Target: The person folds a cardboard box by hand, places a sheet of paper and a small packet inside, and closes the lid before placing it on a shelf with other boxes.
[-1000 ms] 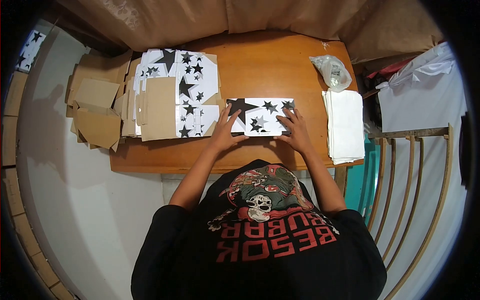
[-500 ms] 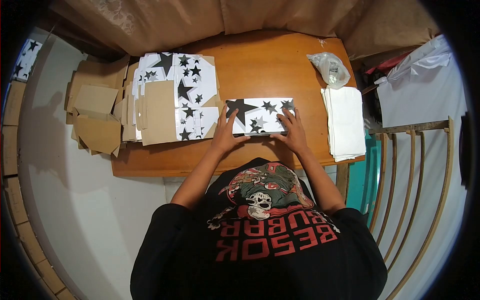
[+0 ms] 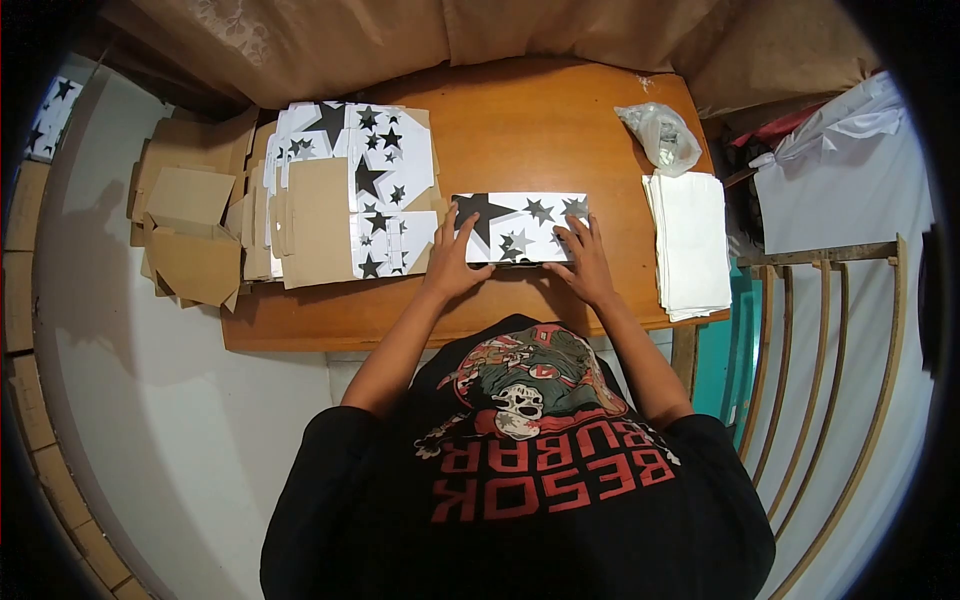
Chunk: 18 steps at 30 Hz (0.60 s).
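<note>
Star-print box [image 3: 520, 228] sat flat on the wooden table [image 3: 540, 120], toward the near edge, long axis running left-right, about parallel to that edge. Key relation: box lay between the hands and a bit far of both palms. Left hand [image 3: 455, 264] was on its left end, right hand [image 3: 588, 264] on its right end. Neither hand was nearer; both were in contact, roughly mirrored.

Left fingers: spread, tips pointing far, lying over the left end of the top, across the big black star. Left thumb was out to the right, along the near long edge. Right fingers: also spread, tips pointing far and a little left over the right end; thumb turned inward at the near edge. The thumb tips pointed at each other with a clear gap between. Couldn't tell how hard either hand pressed, and the underside was hidden.

Surroundings: stack of flat star-print cardboard [image 3: 330, 210] was just left of the left hand, with brown cardboard pieces [image 3: 195, 262] further left. White paper stack [image 3: 690, 245] was right of the right hand, well apart from it; clear plastic bag [image 3: 660, 138] sat just far of the paper.
</note>
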Motion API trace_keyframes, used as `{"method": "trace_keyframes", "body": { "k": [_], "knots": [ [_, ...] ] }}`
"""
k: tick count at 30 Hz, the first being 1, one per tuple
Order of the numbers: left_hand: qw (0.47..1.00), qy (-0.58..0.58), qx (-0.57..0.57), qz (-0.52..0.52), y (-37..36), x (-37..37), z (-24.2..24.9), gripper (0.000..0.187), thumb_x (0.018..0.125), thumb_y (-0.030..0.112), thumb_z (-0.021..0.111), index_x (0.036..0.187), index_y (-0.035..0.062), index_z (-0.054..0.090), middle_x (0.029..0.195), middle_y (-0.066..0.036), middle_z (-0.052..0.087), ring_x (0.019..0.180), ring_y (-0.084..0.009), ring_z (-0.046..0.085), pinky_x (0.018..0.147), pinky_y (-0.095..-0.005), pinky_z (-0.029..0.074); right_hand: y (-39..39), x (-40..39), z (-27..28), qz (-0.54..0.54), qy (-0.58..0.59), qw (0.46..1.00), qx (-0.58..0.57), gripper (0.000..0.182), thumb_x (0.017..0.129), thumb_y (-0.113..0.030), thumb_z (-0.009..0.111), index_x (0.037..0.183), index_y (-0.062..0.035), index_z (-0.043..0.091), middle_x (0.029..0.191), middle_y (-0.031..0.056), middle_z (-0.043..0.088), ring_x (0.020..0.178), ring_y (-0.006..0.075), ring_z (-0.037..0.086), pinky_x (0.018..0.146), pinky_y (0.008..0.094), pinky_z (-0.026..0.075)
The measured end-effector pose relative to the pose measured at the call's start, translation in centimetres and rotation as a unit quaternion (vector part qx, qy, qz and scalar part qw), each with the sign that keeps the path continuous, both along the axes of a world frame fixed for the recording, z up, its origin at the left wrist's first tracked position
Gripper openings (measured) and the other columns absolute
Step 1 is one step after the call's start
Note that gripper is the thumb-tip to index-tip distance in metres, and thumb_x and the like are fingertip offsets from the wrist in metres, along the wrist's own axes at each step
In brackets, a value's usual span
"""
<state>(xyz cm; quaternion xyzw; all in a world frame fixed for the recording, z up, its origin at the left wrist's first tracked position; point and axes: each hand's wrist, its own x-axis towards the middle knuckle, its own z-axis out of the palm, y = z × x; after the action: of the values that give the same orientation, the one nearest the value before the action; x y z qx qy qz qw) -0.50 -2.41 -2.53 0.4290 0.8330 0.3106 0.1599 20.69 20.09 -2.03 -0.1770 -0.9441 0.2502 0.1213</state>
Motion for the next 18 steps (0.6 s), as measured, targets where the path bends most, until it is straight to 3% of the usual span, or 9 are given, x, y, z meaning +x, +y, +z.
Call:
{"method": "trace_keyframes", "body": {
  "k": [6,13,18],
  "knots": [
    [1.000,0.000,0.004,-0.010,-0.09,-0.02,-0.16,0.098,0.068,0.024,0.086,0.156,0.0167,0.045,0.171,-0.023,0.016,0.151,-0.0490,0.027,0.122,-0.0580,0.034,-0.04,-0.03,-0.64,0.003,-0.011,1.000,0.008,0.072,0.088,-0.045,0.079,0.146,-0.0128,0.053,0.161,0.0224,0.035,0.152,0.0547,0.019,0.124,0.0613,0.025],
    [1.000,-0.003,-0.001,-0.013,-0.27,-0.01,-0.75,0.097,0.069,0.025,0.085,0.157,0.0182,0.045,0.172,-0.023,0.015,0.152,-0.0496,0.026,0.122,-0.0581,0.033,0.00,0.06,-0.60,0.001,-0.017,1.000,-0.003,0.073,0.087,-0.043,0.080,0.149,-0.0146,0.052,0.163,0.0202,0.034,0.154,0.0525,0.018,0.125,0.0614,0.025],
    [1.000,0.014,-0.006,-0.012,-0.21,0.25,-0.87,0.099,0.073,0.034,0.087,0.159,0.0173,0.042,0.173,-0.021,0.014,0.152,-0.0488,0.026,0.122,-0.0587,0.033,0.07,0.10,-0.51,0.005,-0.024,1.000,0.000,0.078,0.084,-0.043,0.083,0.150,-0.0153,0.051,0.163,0.0205,0.033,0.154,0.0526,0.017,0.125,0.0622,0.025]
  ]
}}
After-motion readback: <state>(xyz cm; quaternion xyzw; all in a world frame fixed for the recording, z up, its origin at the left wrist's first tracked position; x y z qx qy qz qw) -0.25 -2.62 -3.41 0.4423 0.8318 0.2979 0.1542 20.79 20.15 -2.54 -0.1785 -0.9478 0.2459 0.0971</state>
